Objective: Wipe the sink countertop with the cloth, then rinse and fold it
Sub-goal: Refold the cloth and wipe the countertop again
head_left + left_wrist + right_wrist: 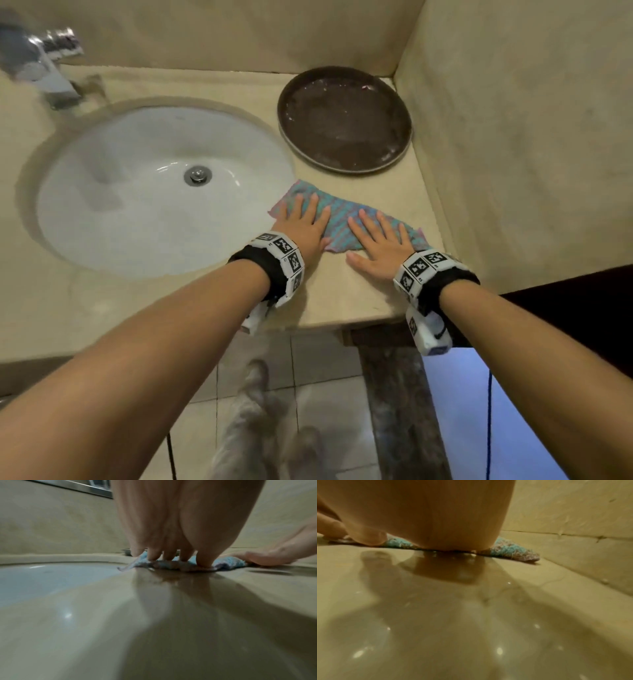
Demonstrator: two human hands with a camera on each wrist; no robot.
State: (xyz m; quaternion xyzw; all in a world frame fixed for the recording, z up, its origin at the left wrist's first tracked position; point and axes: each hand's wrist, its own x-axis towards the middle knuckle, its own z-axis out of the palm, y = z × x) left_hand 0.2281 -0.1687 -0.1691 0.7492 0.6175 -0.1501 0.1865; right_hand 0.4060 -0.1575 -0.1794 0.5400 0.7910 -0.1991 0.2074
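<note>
A blue and pink striped cloth (pixel 339 222) lies spread flat on the beige countertop (pixel 342 294), just right of the white sink basin (pixel 137 192). My left hand (pixel 305 222) presses flat on the cloth's left part, fingers straight and spread. My right hand (pixel 380 243) presses flat on its right part, thumb on the bare counter. In the left wrist view the fingertips (pixel 152 555) push down on the cloth (pixel 224 564), whose corner overhangs the basin rim. In the right wrist view the palm (pixel 436 520) covers most of the cloth (pixel 510 549).
A round dark brown tray (pixel 344 120) sits at the back right corner of the counter. A chrome faucet (pixel 44 68) stands at the back left. Beige walls close the back and right side. The counter's front edge runs just behind my wrists, with tiled floor below.
</note>
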